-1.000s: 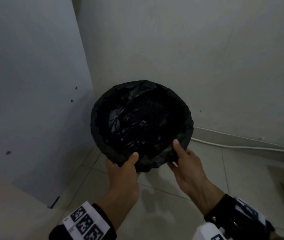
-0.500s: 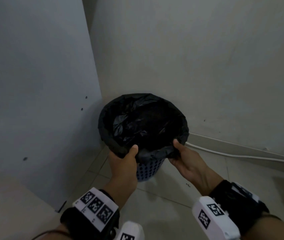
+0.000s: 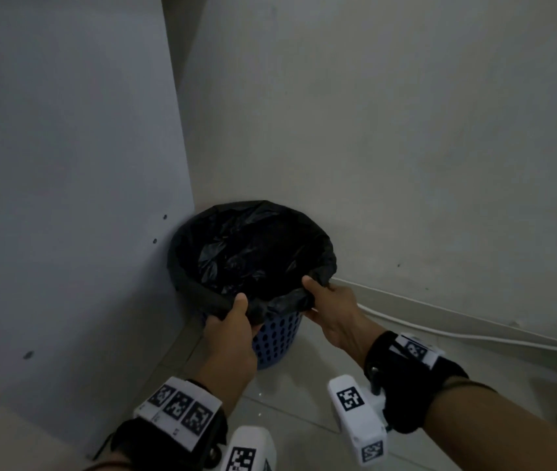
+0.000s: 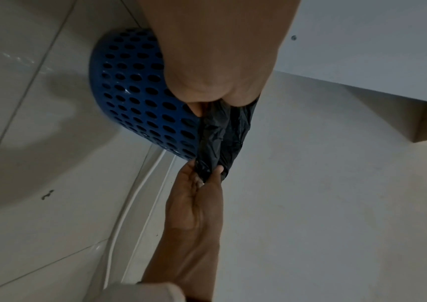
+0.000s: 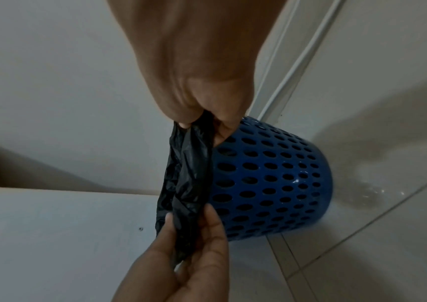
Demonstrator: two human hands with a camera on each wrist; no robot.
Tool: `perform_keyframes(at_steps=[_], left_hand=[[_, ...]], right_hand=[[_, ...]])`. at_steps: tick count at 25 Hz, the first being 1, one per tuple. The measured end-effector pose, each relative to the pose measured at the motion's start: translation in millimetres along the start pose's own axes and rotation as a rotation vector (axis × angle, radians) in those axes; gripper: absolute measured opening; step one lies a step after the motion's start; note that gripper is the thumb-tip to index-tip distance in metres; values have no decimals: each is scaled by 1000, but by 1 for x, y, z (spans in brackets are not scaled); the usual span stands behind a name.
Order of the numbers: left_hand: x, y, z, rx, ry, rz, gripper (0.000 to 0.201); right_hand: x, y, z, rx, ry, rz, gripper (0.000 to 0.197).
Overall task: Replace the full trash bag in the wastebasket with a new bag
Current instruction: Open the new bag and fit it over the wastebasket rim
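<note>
In corner where pale wall (image 3: 406, 130) meets grey panel (image 3: 66, 164), on glossy tiled floor (image 3: 304, 419): round blue plastic wastebasket (image 3: 279, 334), wall perforated with oval holes, lined with crinkled black trash bag (image 3: 253, 253) folded over its rim. Your left hand (image 3: 231, 334) pinches near edge of bag, thumb on top, fingers curled beneath. Your right hand (image 3: 333, 309) pinches rim just beside it, thumb pressed over gathered film. Both grips grasping bag. White cable (image 3: 440, 329) runs along skirting, right of basket.

Left hand (image 3: 233, 329) and right hand (image 3: 333, 309) pinching, thumbs uppermost.
</note>
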State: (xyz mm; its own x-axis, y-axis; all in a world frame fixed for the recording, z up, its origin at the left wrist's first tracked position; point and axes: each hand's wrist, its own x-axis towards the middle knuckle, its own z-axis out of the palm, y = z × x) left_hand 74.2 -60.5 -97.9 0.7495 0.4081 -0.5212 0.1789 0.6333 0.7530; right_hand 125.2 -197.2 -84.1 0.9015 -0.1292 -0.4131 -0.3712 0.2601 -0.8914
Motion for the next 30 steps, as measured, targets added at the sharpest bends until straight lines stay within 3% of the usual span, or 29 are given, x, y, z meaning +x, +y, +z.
perform_keyframes(at_steps=[2,4,8,12,14,16,19,26,28,30], left_hand=[[-2,2,2,-7,7,-8,67],[-5,5,-4,-19,-38,-12,65],[-3,21,-24,52,-149,-38,56],[-14,36,-33,145,-204,-169,37],[-17,42,-38,215,-179,-159,29],[-13,48,-42,281,-176,-136,32],[-9,50,-50,291,-126,-151,38],[-21,58,-54,282,-59,-223,39],[-30,69,-50,365,-88,-277,47],[-52,81,-51,456,-65,-372,47]], right_hand=[[13,-5,-5,29,9,25,44],[16,-13,-11,42,-48,85,26],[8,-20,-15,146,-175,295,13],[-15,-18,-17,132,-66,350,28],[-30,-14,-19,63,1,368,40],[-38,-11,-22,48,24,380,45],[-47,-19,-18,56,10,405,25],[-41,-27,2,-34,151,464,38],[-39,-34,8,-168,128,401,40],[-37,-42,7,-310,63,385,55]])
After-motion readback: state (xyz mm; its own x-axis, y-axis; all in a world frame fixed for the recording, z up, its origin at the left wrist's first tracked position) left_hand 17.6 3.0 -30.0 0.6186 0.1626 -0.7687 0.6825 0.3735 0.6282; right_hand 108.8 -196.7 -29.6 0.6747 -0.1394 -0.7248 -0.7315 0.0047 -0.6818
